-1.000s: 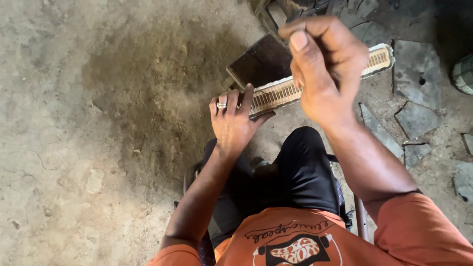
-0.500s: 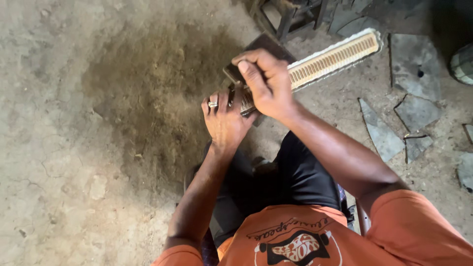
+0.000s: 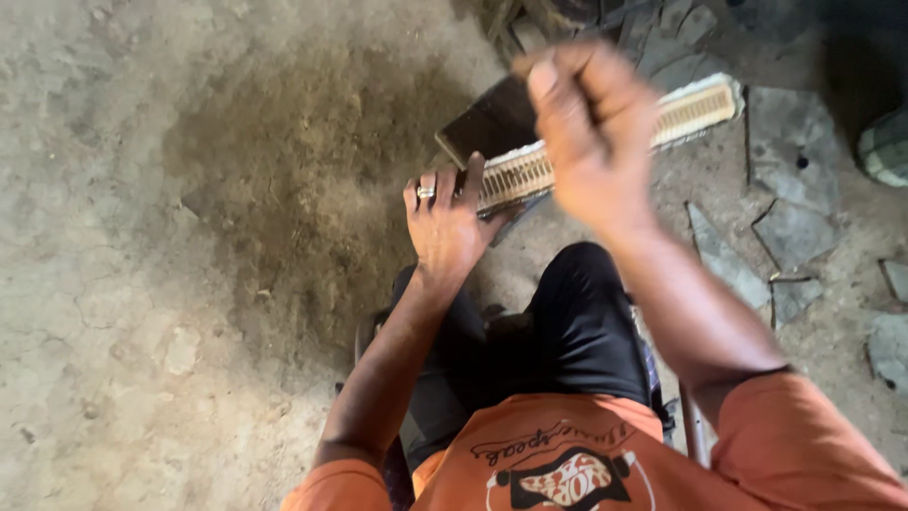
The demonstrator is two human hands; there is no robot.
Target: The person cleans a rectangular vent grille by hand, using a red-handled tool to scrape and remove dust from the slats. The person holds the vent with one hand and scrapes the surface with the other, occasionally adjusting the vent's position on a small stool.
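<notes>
My left hand (image 3: 445,222), with a ring on one finger, grips the near end of a long pale ribbed bar (image 3: 695,106), fingers spread over it. The bar runs up and to the right across the ground. Its near end rests against a dark flat slab (image 3: 487,123). My right hand (image 3: 591,132) is raised above the middle of the bar, blurred by motion, its fingers closed into a fist. Whether anything is in that fist cannot be made out.
I sit low with my knees in black trousers (image 3: 577,322) just below the bar. Broken flat stone pieces (image 3: 790,203) lie on the right. A round greenish object (image 3: 889,147) shows at the right edge. A dark stained patch (image 3: 303,189) marks the concrete floor on the left.
My right hand went down onto the near end of the bar beside my left hand, then rose again toward the camera. My left hand has stayed on the bar.
</notes>
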